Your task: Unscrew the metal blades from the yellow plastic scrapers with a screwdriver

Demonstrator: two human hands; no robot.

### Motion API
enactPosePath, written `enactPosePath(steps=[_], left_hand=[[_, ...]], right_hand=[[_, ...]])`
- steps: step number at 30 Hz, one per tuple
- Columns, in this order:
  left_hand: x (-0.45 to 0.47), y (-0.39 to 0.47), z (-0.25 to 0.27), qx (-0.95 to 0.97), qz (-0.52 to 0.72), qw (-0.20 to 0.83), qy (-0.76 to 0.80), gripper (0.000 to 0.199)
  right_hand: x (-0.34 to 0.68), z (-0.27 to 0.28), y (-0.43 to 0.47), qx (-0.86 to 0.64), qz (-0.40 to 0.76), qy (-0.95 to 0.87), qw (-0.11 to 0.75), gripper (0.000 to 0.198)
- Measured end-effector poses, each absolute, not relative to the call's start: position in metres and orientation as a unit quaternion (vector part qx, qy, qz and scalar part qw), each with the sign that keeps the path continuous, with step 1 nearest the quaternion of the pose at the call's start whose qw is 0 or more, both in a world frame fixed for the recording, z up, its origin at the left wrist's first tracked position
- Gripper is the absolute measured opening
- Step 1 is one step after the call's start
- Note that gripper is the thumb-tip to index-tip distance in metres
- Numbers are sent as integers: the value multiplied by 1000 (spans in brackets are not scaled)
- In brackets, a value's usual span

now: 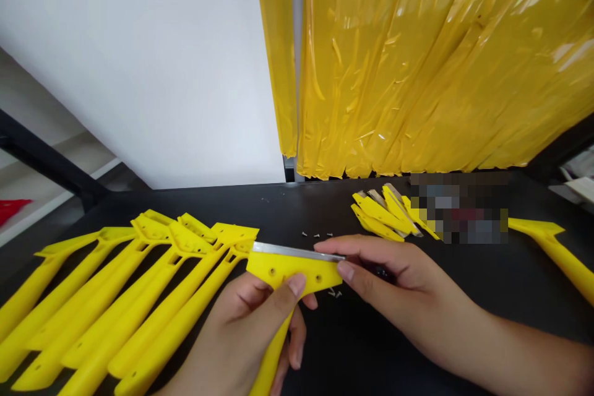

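A yellow plastic scraper (297, 267) is held up in front of me, a metal blade (297, 250) lying along its top edge. Two screw holes show in its wide head. My left hand (264, 315) grips it just below the head, thumb pressed on the front. My right hand (390, 272) pinches the right end of the blade and head between thumb and index finger. Several small screws (335, 292) lie on the table beneath, partly behind the scraper, and others (317, 235) lie just beyond it.
Several yellow scraper handles (153, 284) lie side by side on the black table (371, 346) at left. Yellow strips and blades (383, 213) are piled at the back right, beside a blurred patch. Another yellow handle (552, 247) lies far right. Yellow plastic sheeting (394, 74) hangs behind.
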State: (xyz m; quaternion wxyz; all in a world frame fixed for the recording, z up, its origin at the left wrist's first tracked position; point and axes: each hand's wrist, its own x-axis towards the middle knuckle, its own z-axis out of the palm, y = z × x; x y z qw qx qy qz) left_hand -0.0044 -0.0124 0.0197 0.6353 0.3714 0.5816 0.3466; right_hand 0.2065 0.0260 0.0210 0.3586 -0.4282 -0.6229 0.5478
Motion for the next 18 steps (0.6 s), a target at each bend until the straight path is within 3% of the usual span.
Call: enactPosePath(steps=[18], left_hand=[[-8,-11,20,378,338,669,543,50]], right_hand=[[209,18,25,-370,506,-688,365,25]])
